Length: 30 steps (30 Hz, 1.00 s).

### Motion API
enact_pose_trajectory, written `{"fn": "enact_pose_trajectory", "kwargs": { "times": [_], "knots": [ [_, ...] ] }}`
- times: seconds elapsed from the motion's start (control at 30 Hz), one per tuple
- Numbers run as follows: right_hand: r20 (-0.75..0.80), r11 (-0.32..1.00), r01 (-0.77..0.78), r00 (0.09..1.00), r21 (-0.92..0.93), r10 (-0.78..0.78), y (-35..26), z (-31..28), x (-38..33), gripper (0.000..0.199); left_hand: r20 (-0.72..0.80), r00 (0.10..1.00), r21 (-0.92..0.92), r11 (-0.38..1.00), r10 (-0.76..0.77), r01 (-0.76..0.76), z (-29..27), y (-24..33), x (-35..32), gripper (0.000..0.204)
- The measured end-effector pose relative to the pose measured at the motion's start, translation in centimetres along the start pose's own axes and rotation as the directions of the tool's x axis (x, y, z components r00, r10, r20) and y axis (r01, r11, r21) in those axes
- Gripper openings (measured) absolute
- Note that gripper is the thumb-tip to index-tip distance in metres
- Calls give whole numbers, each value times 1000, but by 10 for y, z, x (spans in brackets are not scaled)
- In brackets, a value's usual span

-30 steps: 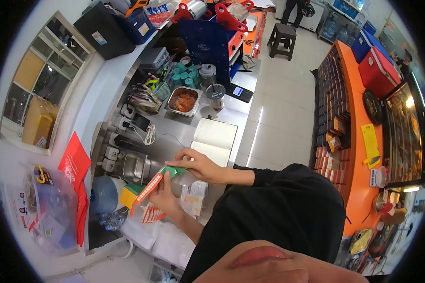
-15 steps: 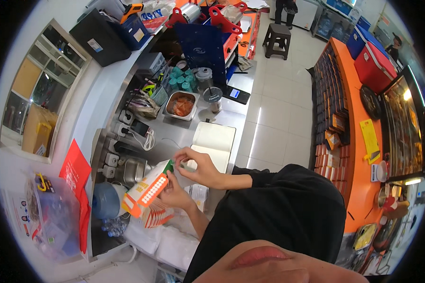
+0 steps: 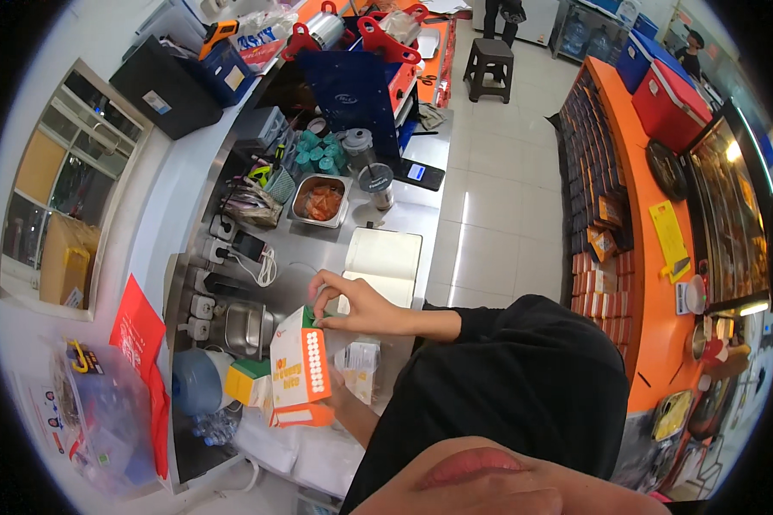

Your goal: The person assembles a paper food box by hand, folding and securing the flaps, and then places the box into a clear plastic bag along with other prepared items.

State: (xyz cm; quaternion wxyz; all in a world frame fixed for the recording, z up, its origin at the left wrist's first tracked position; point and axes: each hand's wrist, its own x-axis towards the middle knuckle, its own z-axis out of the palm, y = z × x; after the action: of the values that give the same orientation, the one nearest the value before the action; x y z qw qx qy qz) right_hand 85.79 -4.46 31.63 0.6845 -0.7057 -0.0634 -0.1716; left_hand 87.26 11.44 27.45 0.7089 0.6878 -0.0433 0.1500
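A white and orange folding carton (image 3: 294, 369) with a green top edge stands tilted over the near left of the counter. My right hand (image 3: 357, 305) pinches the carton's green edge between thumb and fingertips. Most of my left hand (image 3: 343, 398) is hidden behind the carton, where it grips the lower right side. Close to the carton's left side is a yellow and green box (image 3: 247, 383). Beyond my hands an open notebook (image 3: 385, 257) with blank cream pages lies on the steel counter.
Left of the carton are a steel container (image 3: 246, 330) and a blue water jug (image 3: 196, 383). Farther back stand a tray of orange food (image 3: 321, 201), a lidded cup (image 3: 376, 184) and a phone (image 3: 423, 175). A stool (image 3: 489, 69) stands on the floor.
The carton has turned more upright, showing its broad white face. My left hand has slipped mostly behind it. The yellow and green box now shows, and the whole view has shifted slightly.
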Motion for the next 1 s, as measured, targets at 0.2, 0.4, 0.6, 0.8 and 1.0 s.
{"fn": "enact_pose_trajectory", "kwargs": {
  "times": [0.2,0.4,0.6,0.8,1.0],
  "knots": [
    [-27,998,31,999,-46,-32,1,0,-4,24,73,996,-73,996,-44,49,5,14,-2,35],
    [49,999,-28,998,-17,29,-3,-8,-7,13,140,988,-134,987,-69,87,10,18,-9,36],
    [3,962,-88,996,260,91,14,-4,-10,9,213,972,-197,970,-98,141,14,19,-14,37],
    [-19,967,4,1000,254,0,27,3,-8,12,275,953,-301,931,-125,208,26,25,-18,39],
    [-6,853,-89,994,514,107,20,4,-12,35,79,997,124,992,14,-24,18,-8,-9,35]
  ]
}}
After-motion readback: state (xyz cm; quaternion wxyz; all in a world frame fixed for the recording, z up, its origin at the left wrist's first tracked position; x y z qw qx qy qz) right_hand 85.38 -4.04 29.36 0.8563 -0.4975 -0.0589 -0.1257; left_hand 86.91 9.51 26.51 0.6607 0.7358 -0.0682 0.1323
